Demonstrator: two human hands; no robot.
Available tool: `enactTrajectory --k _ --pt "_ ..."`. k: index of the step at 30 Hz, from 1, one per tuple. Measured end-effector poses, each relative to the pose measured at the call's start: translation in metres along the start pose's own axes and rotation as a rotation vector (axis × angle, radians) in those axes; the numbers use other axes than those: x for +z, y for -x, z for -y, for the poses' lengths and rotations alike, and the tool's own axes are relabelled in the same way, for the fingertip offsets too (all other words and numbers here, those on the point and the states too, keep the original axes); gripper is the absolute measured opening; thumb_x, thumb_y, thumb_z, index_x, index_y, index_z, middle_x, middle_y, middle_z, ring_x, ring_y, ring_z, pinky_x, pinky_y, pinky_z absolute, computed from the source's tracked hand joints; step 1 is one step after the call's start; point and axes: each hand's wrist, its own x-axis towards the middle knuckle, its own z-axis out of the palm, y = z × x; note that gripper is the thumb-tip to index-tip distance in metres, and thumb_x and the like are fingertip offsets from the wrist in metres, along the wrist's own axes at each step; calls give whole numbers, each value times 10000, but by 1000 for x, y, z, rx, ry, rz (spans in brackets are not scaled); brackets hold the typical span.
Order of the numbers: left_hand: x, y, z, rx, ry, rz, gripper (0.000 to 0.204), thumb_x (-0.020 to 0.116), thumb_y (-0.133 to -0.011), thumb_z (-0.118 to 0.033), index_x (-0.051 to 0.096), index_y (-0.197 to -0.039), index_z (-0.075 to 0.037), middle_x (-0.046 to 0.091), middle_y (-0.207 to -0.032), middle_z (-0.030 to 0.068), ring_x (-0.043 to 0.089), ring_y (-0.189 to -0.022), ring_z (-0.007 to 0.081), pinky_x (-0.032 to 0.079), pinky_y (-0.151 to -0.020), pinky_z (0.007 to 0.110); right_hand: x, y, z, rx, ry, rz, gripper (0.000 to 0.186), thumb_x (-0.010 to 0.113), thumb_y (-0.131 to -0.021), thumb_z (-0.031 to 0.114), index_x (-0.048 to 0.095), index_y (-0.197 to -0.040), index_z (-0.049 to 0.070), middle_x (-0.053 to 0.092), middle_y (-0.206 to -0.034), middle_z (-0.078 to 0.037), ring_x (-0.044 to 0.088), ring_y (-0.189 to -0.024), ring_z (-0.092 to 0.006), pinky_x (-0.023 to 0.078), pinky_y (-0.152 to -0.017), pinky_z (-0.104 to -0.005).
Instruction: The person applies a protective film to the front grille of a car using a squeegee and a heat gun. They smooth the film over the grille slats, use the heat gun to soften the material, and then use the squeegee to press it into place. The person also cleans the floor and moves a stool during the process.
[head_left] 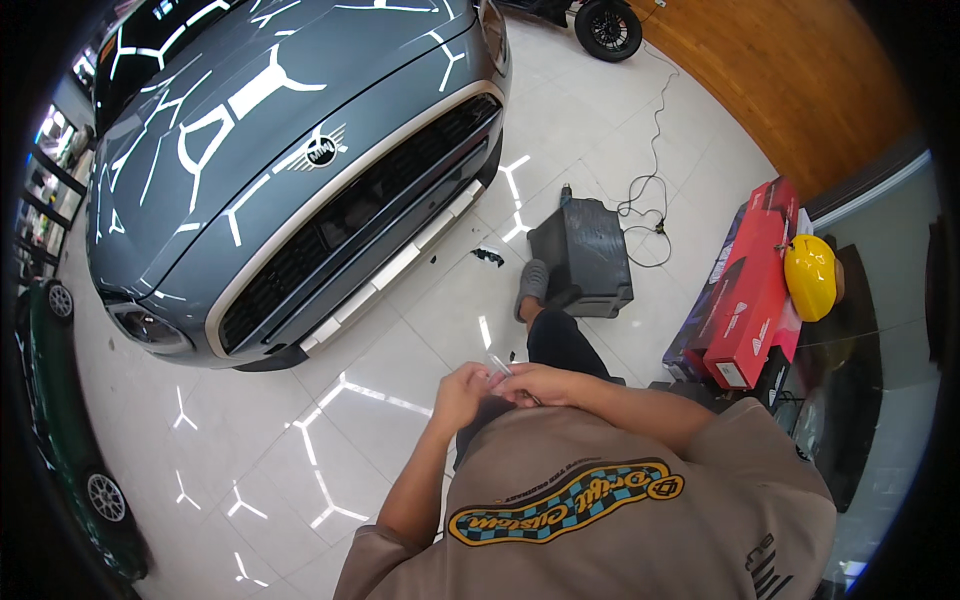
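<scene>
My two hands meet in front of my waist with the fingers closed. In my right hand (538, 384) is a small, thin, pale piece (499, 366) that sticks up between the fingers; its kind is too small to tell. My left hand (462, 396) is pinched right beside it, and what its fingertips hold, if anything, is hidden. Ahead on the left stands a grey car (400, 70), its dark front grille (360, 205) facing me, apart from my hands.
A dark box (590, 250) sits near my foot (533, 285), with a black cable (655, 150) behind it. Dark scraps (487, 257) lie on the tiled floor. To the right are red cartons (745, 300) and a yellow helmet-like object (810, 278). A green car (75, 430) is far left.
</scene>
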Motion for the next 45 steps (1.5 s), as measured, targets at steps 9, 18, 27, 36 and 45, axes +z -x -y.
enactTrajectory --k 9,18,27,36,45 --pt "-72 4 8 -91 287 -300 184 549 -972 -193 569 -892 -29 567 -711 29 553 -662 121 461 -617 258 -21 -3 30 49 33 -232 295 558 -864 72 537 -1155 32 502 -722 -9 445 -530 -89 348 -456 -246" --pt "-35 -96 -7 -222 299 -216 153 596 -951 -166 598 -996 -20 608 -783 45 571 -674 119 470 -611 253 -132 36 56 -145 -161 -370 245 532 -887 71 542 -1131 48 505 -753 -24 449 -527 -117 362 -453 -276" --pt "60 -385 -94 120 -438 -401 351 608 -919 -180 582 -1230 -18 616 -696 104 593 -621 213 483 -618 360 -367 120 -5 -195 -551 -713 311 515 -836 47 533 -1146 31 526 -741 -54 484 -540 -158 413 -502 -330" --pt "29 -576 -110 -91 -720 -577 632 616 -902 -158 378 -1477 -47 673 -871 129 657 -745 254 509 -697 374 -520 152 18 -111 -569 -907 304 511 -830 57 550 -1131 36 556 -733 -43 506 -514 -140 419 -464 -298" --pt "59 -624 -118 -212 36 -700 766 575 -922 -66 157 -1564 -95 634 -850 89 606 -666 152 501 -566 285 -570 138 97 13 -584 -891 276 490 -873 50 547 -1142 44 554 -738 -55 514 -510 -151 424 -454 -298"
